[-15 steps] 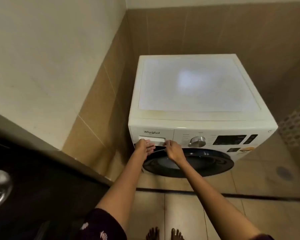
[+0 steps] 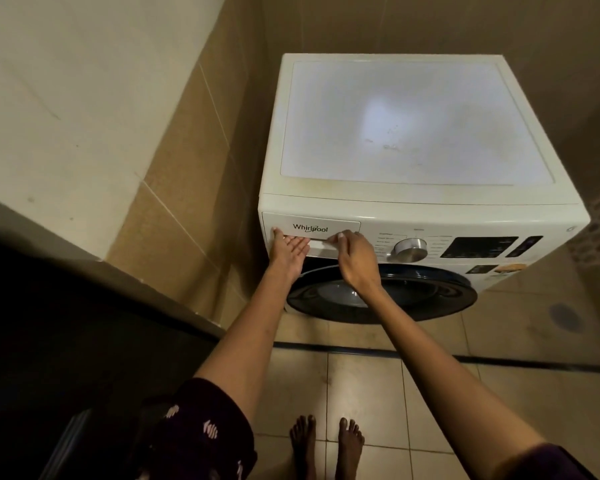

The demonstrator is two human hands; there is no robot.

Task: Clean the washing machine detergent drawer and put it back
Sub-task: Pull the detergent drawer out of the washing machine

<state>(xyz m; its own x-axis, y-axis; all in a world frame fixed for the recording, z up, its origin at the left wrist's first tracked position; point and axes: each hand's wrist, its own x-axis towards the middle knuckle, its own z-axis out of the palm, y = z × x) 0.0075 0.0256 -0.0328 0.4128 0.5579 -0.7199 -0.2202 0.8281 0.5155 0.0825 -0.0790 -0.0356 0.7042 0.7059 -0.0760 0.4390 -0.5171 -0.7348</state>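
Note:
A white front-loading washing machine (image 2: 413,199) stands in a tiled corner. Its detergent drawer (image 2: 326,228) sits flush in the upper left of the front panel, with a brand name on it. My left hand (image 2: 288,249) lies palm up under the drawer's handle recess, fingers straight and fingertips at the recess, thumb on the drawer's left edge. My right hand (image 2: 352,252) has its fingers curled at the right end of the handle recess, touching the drawer front.
A dial (image 2: 410,250) and dark display (image 2: 478,247) sit right of the drawer. The round dark door (image 2: 395,294) is below. Tiled walls close in on the left and behind. A dark counter (image 2: 66,323) lies left. Bare feet (image 2: 326,445) stand on the tiled floor.
The view has moved closer to the machine. My left hand has turned palm up with straight fingers at the handle recess; my right hand stays at the recess's right end.

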